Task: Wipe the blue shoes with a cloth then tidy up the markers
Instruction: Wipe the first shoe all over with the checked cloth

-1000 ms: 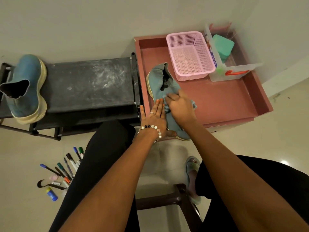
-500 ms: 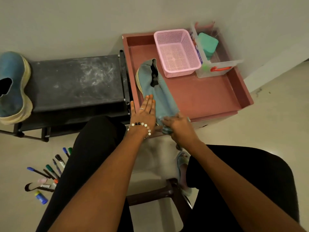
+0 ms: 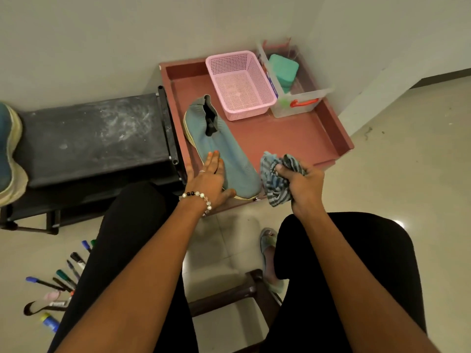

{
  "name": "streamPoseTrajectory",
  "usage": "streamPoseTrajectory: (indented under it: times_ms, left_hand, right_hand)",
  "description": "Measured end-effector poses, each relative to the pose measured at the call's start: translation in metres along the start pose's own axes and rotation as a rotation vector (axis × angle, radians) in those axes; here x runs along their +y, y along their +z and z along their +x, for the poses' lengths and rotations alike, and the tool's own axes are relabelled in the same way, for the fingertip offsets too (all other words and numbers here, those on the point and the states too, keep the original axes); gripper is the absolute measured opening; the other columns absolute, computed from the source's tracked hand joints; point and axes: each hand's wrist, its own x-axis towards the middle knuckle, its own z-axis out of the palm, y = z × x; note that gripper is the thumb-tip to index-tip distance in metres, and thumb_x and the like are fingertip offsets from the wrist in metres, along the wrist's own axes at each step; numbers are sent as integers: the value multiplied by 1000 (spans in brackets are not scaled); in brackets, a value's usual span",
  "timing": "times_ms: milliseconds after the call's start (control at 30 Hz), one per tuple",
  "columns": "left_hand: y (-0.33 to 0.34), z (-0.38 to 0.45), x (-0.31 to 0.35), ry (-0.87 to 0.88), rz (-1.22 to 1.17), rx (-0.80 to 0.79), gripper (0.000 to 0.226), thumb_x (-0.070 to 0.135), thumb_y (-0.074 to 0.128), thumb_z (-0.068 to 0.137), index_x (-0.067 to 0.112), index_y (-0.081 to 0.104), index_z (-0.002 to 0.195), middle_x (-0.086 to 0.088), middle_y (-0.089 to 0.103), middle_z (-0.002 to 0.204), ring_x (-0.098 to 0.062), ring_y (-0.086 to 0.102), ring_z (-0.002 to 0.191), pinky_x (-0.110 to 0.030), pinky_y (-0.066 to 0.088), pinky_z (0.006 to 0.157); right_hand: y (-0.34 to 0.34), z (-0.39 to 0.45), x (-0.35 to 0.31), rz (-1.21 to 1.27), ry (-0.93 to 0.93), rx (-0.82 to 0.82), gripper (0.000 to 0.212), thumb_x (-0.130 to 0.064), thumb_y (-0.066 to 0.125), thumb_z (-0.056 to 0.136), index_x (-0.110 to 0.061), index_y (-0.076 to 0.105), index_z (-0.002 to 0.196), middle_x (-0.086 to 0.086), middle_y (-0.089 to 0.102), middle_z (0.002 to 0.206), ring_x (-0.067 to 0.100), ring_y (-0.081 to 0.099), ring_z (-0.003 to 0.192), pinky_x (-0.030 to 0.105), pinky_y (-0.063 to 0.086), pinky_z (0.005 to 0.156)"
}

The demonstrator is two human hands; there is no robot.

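Fingers of the right hand (image 3: 303, 184) curl round a bunched striped cloth (image 3: 276, 179), held just beside the toe of the blue shoe (image 3: 224, 151); the left hand (image 3: 207, 178) lies flat with straight fingers on that shoe, steadying it in the red tray (image 3: 339, 133). Wiping seems in hand; next the cloth must return to the shoe. The second shoe (image 3: 7, 149) sits on a dusty black rack (image 3: 96, 138); markers (image 3: 63, 278) lie on the tiled floor (image 3: 420, 161) by a pale wall
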Motion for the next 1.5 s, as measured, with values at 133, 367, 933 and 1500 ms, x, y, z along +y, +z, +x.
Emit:
streamPoseTrajectory:
  times_ms: [133, 367, 933, 1500]
  left_hand:
    - [3, -5, 13, 94, 53, 34, 79, 54, 33, 96, 8, 1, 152, -8, -11, 160, -17, -12, 147, -57, -15, 110]
    - [14, -8, 12, 83, 177, -21, 70, 44, 22, 101, 5, -9, 150, -11, -17, 158, -22, -12, 147, -42, -8, 118]
    - [16, -4, 10, 76, 227, -63, 63, 32, 21, 104, 5, -12, 150, -10, -21, 157, -23, -14, 146, -42, -7, 117]
    - [16, -5, 9, 98, 176, 11, 57, 28, 17, 104, 0, -1, 150, -16, -2, 159, -28, -9, 147, -41, -9, 117]
  right_hand:
    - [14, 3, 32, -517, -331, -182, 28, -2, 66, 76, -12, 72, 102, 8, 73, 93, 13, 66, 78, 25, 52, 75]
    - [32, -6, 60, -1222, -602, -315, 45, -3, 54, 71, -12, 63, 114, 7, 62, 116, 34, 55, 98, 29, 36, 81]
    - [53, 17, 45, -1386, -647, -388, 38, 0, 49, 85, -5, 60, 121, 15, 54, 129, 34, 48, 110, 35, 40, 93]
    - [97, 52, 33, -1723, -991, -450, 23, -4, 74, 62, -2, 70, 85, 12, 68, 83, 33, 62, 75, 35, 53, 63]
